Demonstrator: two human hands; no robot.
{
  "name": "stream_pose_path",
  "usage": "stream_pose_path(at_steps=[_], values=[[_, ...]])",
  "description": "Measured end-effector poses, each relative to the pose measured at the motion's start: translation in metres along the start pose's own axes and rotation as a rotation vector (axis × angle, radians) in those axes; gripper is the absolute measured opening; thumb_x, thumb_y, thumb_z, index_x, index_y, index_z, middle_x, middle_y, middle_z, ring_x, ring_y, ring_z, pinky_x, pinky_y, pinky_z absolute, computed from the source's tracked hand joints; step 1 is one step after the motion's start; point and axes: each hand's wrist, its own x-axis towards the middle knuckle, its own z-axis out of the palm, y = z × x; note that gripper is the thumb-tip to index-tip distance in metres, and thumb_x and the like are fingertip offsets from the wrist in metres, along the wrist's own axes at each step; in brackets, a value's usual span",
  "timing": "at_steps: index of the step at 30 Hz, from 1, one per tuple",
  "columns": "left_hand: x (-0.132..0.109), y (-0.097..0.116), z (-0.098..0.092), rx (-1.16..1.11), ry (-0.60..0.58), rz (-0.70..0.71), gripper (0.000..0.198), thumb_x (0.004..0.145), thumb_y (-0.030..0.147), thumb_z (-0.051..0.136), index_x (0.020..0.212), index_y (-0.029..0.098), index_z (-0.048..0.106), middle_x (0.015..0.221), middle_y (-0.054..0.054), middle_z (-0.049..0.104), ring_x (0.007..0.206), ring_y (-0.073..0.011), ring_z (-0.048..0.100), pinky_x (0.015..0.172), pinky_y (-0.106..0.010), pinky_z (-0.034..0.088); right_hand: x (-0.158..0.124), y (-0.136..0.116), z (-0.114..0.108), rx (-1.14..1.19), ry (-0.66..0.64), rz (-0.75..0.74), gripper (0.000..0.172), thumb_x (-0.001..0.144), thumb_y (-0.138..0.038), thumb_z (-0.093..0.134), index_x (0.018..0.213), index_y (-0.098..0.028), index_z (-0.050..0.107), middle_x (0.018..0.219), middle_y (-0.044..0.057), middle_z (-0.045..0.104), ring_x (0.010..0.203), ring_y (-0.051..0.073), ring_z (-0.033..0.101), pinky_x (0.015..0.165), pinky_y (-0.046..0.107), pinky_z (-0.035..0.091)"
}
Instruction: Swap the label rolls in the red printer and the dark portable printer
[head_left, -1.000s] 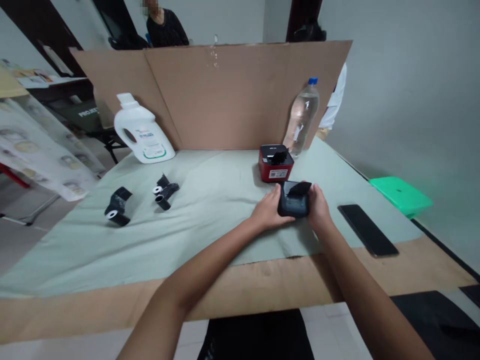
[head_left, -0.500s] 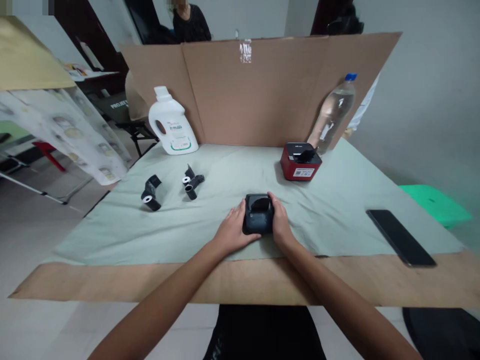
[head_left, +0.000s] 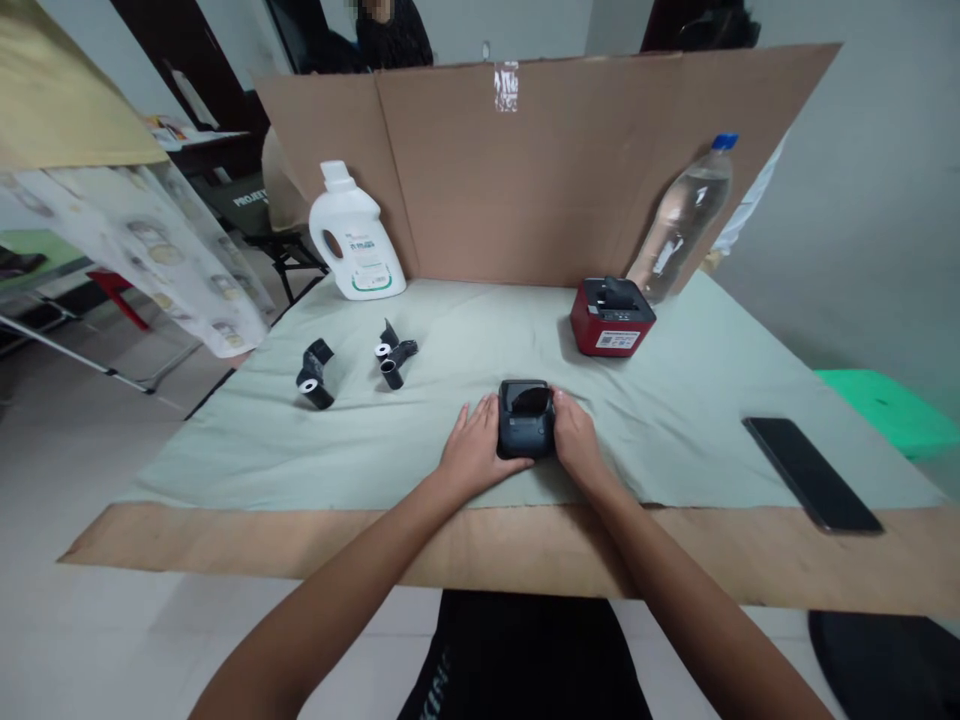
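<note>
One boxy black device with rounded corners (head_left: 526,440) is held between two bare hands, near the front edge of a table covered by one pale green cloth (head_left: 480,320). Its left side is covered by the fingers of the left hand (head_left: 471,448), whose thumb is laid along the near lower edge; its right side is gripped by the right hand (head_left: 577,438). The device is thus enclosed from both sides—how firmly it is pressed cannot be told. One curled dark strip (head_left: 531,400) is seen on its top, between the two hands.

Three short black rolls are counted to the left: one white-cored roll with a trailing strip (head_left: 319,394), and two rolls set close together (head_left: 391,375). One red box-shaped device with a black top (head_left: 613,332) is placed beyond the right hand, just in front of one clear plastic bottle with a blue cap (head_left: 686,225). One white handled jug (head_left: 358,250) is stood at the far left, near one brown cardboard panel (head_left: 517,180). One black smartphone (head_left: 814,475) is laid well to the right—partly over the bare wooden edge (head_left: 262,540).
</note>
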Motion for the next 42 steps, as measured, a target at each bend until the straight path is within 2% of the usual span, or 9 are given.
stream_pose_path(at_steps=[2,5,13,21,26,30,34,38,42], values=[[0.0,-0.001,-0.002,0.02,0.003,0.012,0.119,0.081,0.07,0.079,0.167,0.008,0.026,0.171,-0.029,0.037,0.163,-0.0392,0.034,0.138,-0.062,0.019,0.001,0.0,-0.001,-0.012,-0.023,0.001,0.069,0.103,-0.07,0.031,0.109,-0.019,0.077,0.126,0.018,0.079,0.128,0.035,0.068,0.12,0.054,0.043],[0.002,-0.005,-0.004,0.031,0.009,0.053,0.117,0.081,0.074,0.078,0.165,0.007,0.031,0.167,-0.03,0.043,0.161,-0.0401,0.038,0.138,-0.064,0.016,0.003,-0.001,-0.003,-0.002,-0.033,0.013,0.07,0.102,-0.071,0.032,0.104,-0.018,0.078,0.119,0.018,0.08,0.123,0.035,0.07,0.118,0.054,0.045],[0.009,-0.01,-0.007,-0.015,0.026,0.092,0.126,0.07,0.085,0.078,0.16,0.004,0.042,0.162,-0.031,0.05,0.164,-0.0471,0.026,0.137,-0.064,0.018,0.004,0.001,-0.003,-0.002,-0.039,0.001,0.071,0.097,-0.078,0.042,0.124,-0.023,0.079,0.134,0.014,0.077,0.136,0.037,0.065,0.127,0.06,0.035],[0.011,-0.005,-0.013,0.032,0.03,0.114,0.12,0.071,0.081,0.081,0.156,0.003,0.048,0.159,-0.03,0.054,0.166,-0.0441,0.023,0.139,-0.059,0.016,0.002,-0.001,-0.006,-0.038,-0.066,-0.015,0.072,0.099,-0.076,0.041,0.132,-0.023,0.077,0.141,0.014,0.074,0.138,0.036,0.064,0.128,0.059,0.035],[0.009,-0.004,-0.013,0.054,0.012,0.12,0.12,0.074,0.078,0.08,0.155,-0.004,0.047,0.16,-0.033,0.051,0.168,-0.0439,0.016,0.139,-0.058,0.012,0.001,-0.003,-0.007,-0.053,-0.09,-0.028,0.076,0.101,-0.075,0.035,0.135,-0.02,0.075,0.143,0.014,0.073,0.14,0.036,0.062,0.128,0.06,0.033],[0.008,-0.006,-0.009,-0.041,-0.009,0.069,0.122,0.077,0.08,0.076,0.163,0.005,0.036,0.168,-0.03,0.041,0.168,-0.0419,0.02,0.138,-0.062,0.017,0.003,-0.001,-0.005,0.026,-0.058,0.014,0.076,0.101,-0.076,0.033,0.13,-0.022,0.078,0.137,0.012,0.076,0.137,0.035,0.065,0.127,0.058,0.036],[0.015,-0.006,-0.005,-0.168,-0.029,-0.047,0.128,0.072,0.076,0.081,0.17,0.015,0.023,0.176,-0.024,0.029,0.167,-0.042,0.02,0.137,-0.064,0.019,0.003,0.004,0.002,0.043,-0.046,0.01,0.083,0.101,-0.076,0.028,0.136,-0.018,0.075,0.14,0.014,0.074,0.136,0.033,0.064,0.128,0.055,0.035],[0.023,-0.008,-0.003,-0.237,-0.003,-0.071,0.134,0.067,0.069,0.087,0.17,0.016,0.021,0.175,-0.024,0.031,0.166,-0.044,0.025,0.136,-0.067,0.02,0.002,0.013,0.007,-0.014,-0.023,-0.003,0.08,0.1,-0.076,0.028,0.14,-0.022,0.073,0.145,0.011,0.072,0.142,0.034,0.057,0.129,0.058,0.031],[0.023,-0.008,-0.005,-0.277,0.013,-0.032,0.126,0.068,0.066,0.087,0.169,0.021,0.027,0.173,-0.021,0.037,0.164,-0.0442,0.031,0.135,-0.069,0.02,0.009,0.017,0.009,0.017,-0.026,0.048,0.081,0.099,-0.078,0.028,0.147,-0.026,0.069,0.146,0.009,0.07,0.147,0.034,0.05,0.131,0.061,0.023]])
